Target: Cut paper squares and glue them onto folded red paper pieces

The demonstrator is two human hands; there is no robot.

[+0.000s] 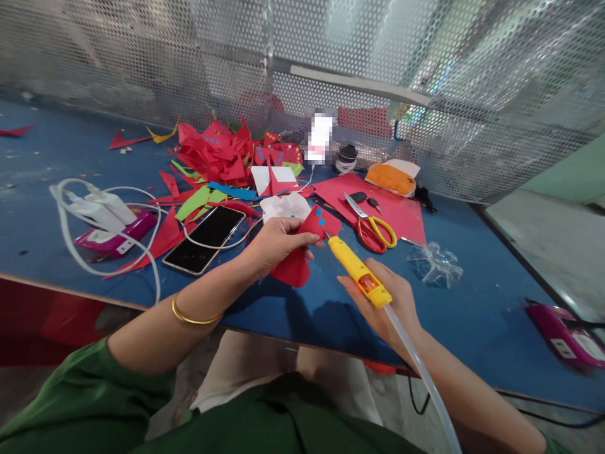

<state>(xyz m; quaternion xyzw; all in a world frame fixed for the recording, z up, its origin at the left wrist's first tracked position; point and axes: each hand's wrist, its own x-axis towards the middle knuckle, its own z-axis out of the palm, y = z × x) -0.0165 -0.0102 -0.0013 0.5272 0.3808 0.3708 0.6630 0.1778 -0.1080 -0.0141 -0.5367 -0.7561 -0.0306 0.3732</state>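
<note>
My left hand (283, 243) pinches a red paper cutout (326, 222) with small blue squares on it, held over the front part of the table. A white paper shape (286, 207) shows just behind the fingers, and a red flap (293, 268) hangs below them. In my right hand (392, 296) is a yellow glue gun (357, 268), its nozzle close to the cutout's right edge; whether it touches I cannot tell. A long translucent glue stick (418, 369) runs out of its rear end. The fingers under the gun are partly hidden.
Behind my hands lie scissors (371, 230) on a red sheet (401, 217). A heap of red scraps (217, 151) fills the back. To the left are a phone (205, 239) and a cabled purple power strip (116, 236). Crumpled clear plastic (437, 265) sits at right.
</note>
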